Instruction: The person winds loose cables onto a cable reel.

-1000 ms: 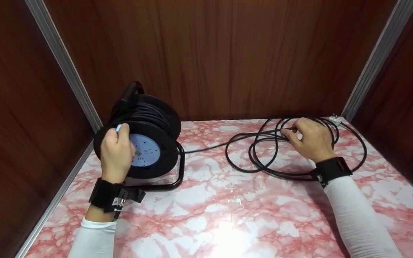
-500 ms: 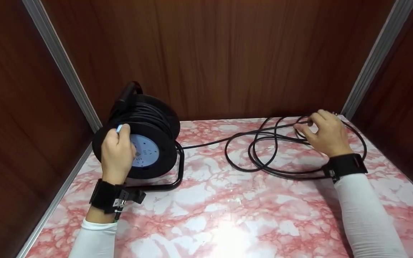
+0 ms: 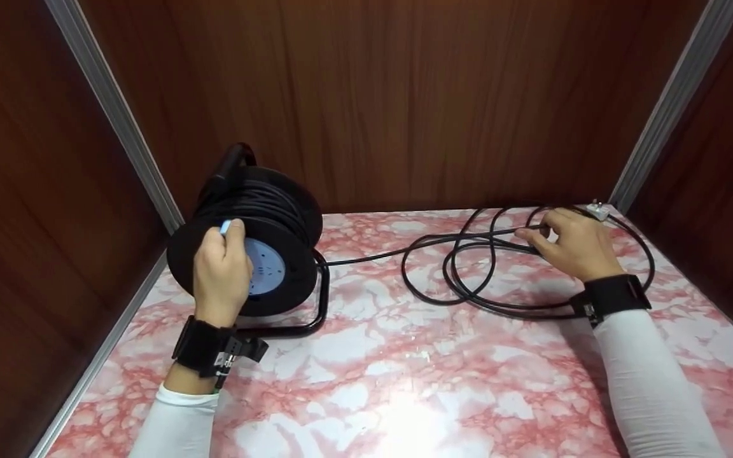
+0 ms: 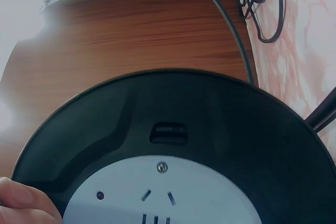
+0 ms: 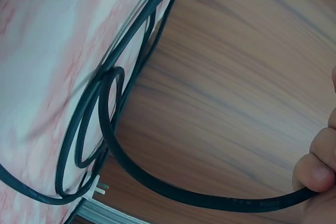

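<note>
Pink-and-white marbling is seen on the worktop (image 3: 366, 356), over which two forearms in white fabric sleeves (image 3: 653, 381) are extended. Toward the left edge, a small light-blue-tipped handle (image 3: 225, 227), mostly hidden, is enclosed by the curled fingers of the left hand (image 3: 222, 273), probably for leverage on the round black plastic cable reel (image 3: 296, 273). That reel is stood near the far left corner on a bent black tubular frame (image 3: 324, 299), by which it seems to be kept from rolling. Its pale-blue, disc-shaped socket panel (image 3: 266, 267) is partly covered by the hand. Toward the far right corner, a thin black rubbery cable (image 3: 366, 258) is pinched between thumb and fingers of the right hand (image 3: 576, 245), apparently so that the nearly straight run to the reel is kept taut. Its loose loops are spread around that hand. Beyond, a white plug with metal pins (image 3: 597, 210) is placed by the far right corner, before a dark-brown wood-grain panel (image 3: 404, 102).
</note>
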A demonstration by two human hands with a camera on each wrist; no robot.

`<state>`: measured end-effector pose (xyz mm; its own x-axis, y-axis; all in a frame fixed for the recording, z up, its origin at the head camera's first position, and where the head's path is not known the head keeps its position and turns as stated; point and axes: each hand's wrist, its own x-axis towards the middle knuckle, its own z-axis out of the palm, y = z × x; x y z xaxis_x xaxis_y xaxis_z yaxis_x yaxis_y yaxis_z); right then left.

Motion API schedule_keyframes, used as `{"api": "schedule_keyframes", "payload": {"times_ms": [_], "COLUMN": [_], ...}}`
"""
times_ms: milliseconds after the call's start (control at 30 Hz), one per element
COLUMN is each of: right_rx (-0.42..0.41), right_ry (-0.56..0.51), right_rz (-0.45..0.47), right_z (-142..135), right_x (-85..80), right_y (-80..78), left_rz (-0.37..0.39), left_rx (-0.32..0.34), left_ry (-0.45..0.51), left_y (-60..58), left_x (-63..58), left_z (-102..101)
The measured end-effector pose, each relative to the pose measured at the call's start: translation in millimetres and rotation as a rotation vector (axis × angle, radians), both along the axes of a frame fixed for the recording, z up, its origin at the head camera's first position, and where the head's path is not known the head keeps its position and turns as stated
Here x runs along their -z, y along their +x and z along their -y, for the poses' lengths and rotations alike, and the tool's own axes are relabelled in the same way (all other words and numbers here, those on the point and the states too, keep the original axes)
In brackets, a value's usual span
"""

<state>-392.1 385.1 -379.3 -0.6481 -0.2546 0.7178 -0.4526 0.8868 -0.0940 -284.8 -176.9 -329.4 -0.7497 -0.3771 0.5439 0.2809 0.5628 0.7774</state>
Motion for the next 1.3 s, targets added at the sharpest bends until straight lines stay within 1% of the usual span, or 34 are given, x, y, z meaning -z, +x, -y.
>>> {"api": "schedule_keyframes", "payload": {"times_ms": [100,167,300,433,600,733,967,1033,1200,1300], "right_rx": [-0.028,-0.050,-0.067,-0.064,-0.107,-0.141,-0.162,-0.168,-0.215,-0.221], "right_ry": [0.001,0.009,0.025,0.041,0.062,0.064,0.080,0.083,0.096,0.088], "right_rz": [-0.007,-0.016,-0.038,-0.028,-0.016,-0.023,0.010,0.020,0.037,0.076], "right_z": [2,4,10,19,29,33,40,42,49,52], "right_x": [-1.6,-1.6,1.7,6.5,10.3,11.8,18.9,20.4,21.5,21.0], "right_y": [-0.7,-1.1,-0.5,-0.4,-2.7,-3.4,-2.0,-1.5,-1.9,-1.9], "left_rz": [-0.026,-0.023,0.004,0.025,0.037,0.073,0.134,0.150,0.186,0.208], "left_rx": [-0.015,-0.016,0.008,0.038,0.051,0.066,0.100,0.109,0.124,0.119], "left_ry": [-0.034,-0.061,-0.127,-0.193,-0.221,-0.238,-0.324,-0.353,-0.411,-0.436], "left_y": [-2.0,-2.4,-2.7,-2.6,-1.8,-2.6,-3.0,-3.3,-2.9,-2.2], "left_x": [2.2,3.8,6.9,9.8,13.2,15.7,22.3,25.2,33.4,39.6], "left_z": [-6,-12,-20,-24,-27,-33,-46,-49,-54,-56]}}
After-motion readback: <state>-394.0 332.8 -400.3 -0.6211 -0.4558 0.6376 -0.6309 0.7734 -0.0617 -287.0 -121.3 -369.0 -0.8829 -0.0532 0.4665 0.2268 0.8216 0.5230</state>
